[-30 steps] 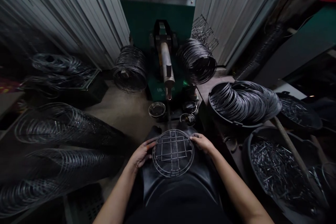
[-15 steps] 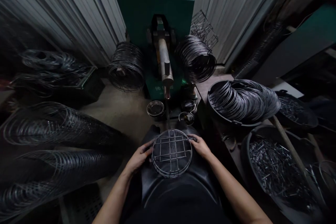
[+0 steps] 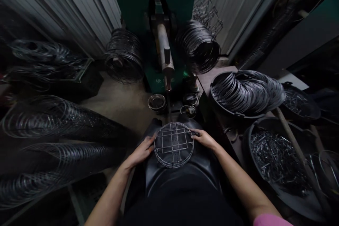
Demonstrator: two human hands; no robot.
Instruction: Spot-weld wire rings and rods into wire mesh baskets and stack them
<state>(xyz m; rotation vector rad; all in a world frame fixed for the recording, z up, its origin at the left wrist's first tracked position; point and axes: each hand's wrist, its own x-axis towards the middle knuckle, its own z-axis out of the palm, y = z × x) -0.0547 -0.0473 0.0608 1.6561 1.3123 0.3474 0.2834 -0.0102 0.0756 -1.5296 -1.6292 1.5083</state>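
A round wire rack (image 3: 174, 144) with crossed bars inside its ring lies above my lap, over the dark apron (image 3: 182, 183). At its left rim my left hand (image 3: 143, 149) is closed on the wire, fingers curled at the edge. My right hand (image 3: 204, 137) grips the upper right rim, thumb and fingers pressed together around it. Just beyond the rack, the metal arm of a green machine (image 3: 164, 47) points down towards me, its tip (image 3: 167, 84) apart from the rack.
To the right, a basin (image 3: 230, 114) holds many wire rings (image 3: 251, 91), and a tub (image 3: 247, 148) holds short wire pieces (image 3: 275, 157). Wire coils (image 3: 124, 54) flank the machine. Long stacks of rings (image 3: 60, 118) lie at left. Small bowls (image 3: 156, 102) sit below the machine tip.
The view has tipped downward, so the machine and the bins appear higher in the picture. Both hands still hold the rack, which stays in nearly the same pose.
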